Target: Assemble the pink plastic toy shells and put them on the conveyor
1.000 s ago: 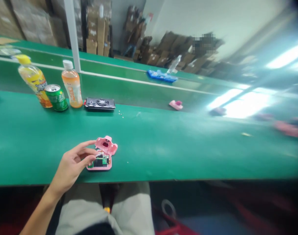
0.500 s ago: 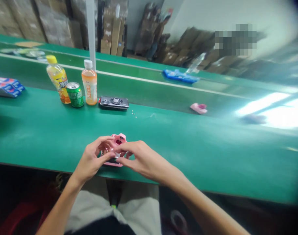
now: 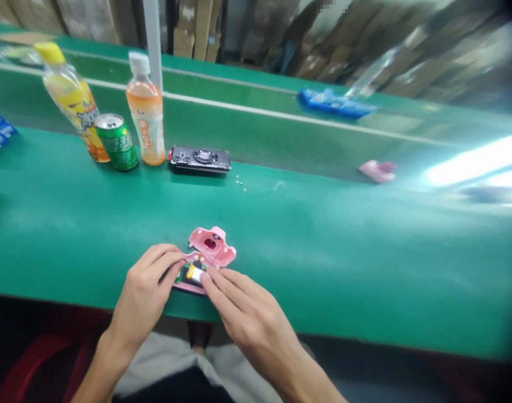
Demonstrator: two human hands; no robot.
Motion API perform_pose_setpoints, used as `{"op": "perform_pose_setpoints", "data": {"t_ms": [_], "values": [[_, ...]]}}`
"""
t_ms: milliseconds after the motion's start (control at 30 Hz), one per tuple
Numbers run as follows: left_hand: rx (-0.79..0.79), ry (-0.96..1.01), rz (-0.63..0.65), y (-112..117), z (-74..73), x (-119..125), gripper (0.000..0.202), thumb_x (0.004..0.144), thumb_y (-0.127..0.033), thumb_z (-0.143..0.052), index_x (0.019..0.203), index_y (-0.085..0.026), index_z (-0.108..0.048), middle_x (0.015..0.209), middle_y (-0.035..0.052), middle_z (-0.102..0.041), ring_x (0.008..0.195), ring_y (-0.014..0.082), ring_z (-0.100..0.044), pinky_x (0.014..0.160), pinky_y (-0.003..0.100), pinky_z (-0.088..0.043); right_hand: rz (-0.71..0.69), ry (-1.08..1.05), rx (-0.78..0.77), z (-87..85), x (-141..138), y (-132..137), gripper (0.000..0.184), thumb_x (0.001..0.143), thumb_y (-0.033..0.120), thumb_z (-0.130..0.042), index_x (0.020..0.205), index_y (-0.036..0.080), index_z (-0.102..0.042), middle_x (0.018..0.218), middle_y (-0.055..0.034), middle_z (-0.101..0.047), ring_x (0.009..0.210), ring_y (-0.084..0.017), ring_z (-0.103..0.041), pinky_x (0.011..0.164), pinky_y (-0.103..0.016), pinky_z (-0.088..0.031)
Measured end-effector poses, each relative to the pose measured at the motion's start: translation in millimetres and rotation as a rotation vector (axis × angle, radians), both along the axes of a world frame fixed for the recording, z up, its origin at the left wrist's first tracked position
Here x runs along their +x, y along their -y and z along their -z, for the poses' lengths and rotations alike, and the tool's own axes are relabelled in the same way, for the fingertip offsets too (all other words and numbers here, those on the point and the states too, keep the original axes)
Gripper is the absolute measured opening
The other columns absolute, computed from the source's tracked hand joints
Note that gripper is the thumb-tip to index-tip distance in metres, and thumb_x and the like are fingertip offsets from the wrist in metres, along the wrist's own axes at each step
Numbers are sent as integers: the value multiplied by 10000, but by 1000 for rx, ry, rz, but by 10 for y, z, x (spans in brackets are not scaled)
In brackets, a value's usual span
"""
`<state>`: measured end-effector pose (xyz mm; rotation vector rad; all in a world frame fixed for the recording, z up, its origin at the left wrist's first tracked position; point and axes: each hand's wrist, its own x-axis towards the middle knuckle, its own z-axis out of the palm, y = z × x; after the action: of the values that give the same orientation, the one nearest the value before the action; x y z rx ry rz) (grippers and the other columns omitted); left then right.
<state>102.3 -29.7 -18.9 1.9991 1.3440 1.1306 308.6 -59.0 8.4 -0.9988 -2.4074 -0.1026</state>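
Observation:
An opened pink casing lies near the front edge of the green table, its lower half exposing a green circuit board. Behind it, a pink cover with a dark oval hole lies tilted back. A small silver battery with yellow tape at one end sits over the board. My left hand grips the casing's left side, fingers bent together and their tips partly hidden. From the right, my right hand holds the battery's silver end, thumb on it and fingers close by.
Behind the casing stand a yellow-capped bottle, a green can and a white-capped bottle. A black phone-like object lies beside them, near several tiny bits. Farther right are a pink part and a blue packet.
My hands have moved apart, uncovering the board and battery. The pink cover now shows more fully behind the casing. The camera view has shifted closer.

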Motion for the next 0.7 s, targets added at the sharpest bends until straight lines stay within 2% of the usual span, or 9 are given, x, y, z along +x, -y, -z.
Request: {"op": "perform_pose_setpoints", "data": {"t_ms": [133,300,467,600,700], "values": [[51,-36,-8,11,12,9,131,1022,-213,-576,1033,-209,-706,1080,38,-722,1006,172,-693,949,254,-534,36,133,50,-12,-47,6,356,1019,32,-396,1145,35,-729,1127,-174,-749,993,-277,-705,771,-386,-615],[85,-60,-11,20,42,9,132,1022,-222,-576,1048,-224,-706,1087,37,-716,999,170,-699,940,245,-551,60,194,56,14,-84,15,382,972,16,-383,1136,21,-728,1145,-212,-734,1048,-307,-677,808,-410,-577],[98,-86,45,26,67,-18,173,1009,-158,-575,1120,-229,-688,1169,42,-714,1085,176,-673,997,257,-533,131,237,57,19,-179,58,409,958,42,-349,1129,-10,-717,1100,-232,-718,973,-318,-641,785,-420,-550],[132,-139,112,13,57,-71,203,1010,-170,-561,1157,-244,-680,1228,47,-704,1131,189,-662,1026,273,-534,132,252,-29,53,-207,29,382,1000,77,-364,1195,-9,-681,946,-166,-685,823,-268,-602,705,-378,-532],[139,-242,168,-9,69,-139,320,1010,-242,-557,1319,-255,-636,1345,79,-640,1198,228,-643,1020,308,-562,116,187,-115,106,-171,-1,353,1059,145,-433,1349,28,-597,1025,-130,-666,898,-249,-601,745,-344,-537]]}}
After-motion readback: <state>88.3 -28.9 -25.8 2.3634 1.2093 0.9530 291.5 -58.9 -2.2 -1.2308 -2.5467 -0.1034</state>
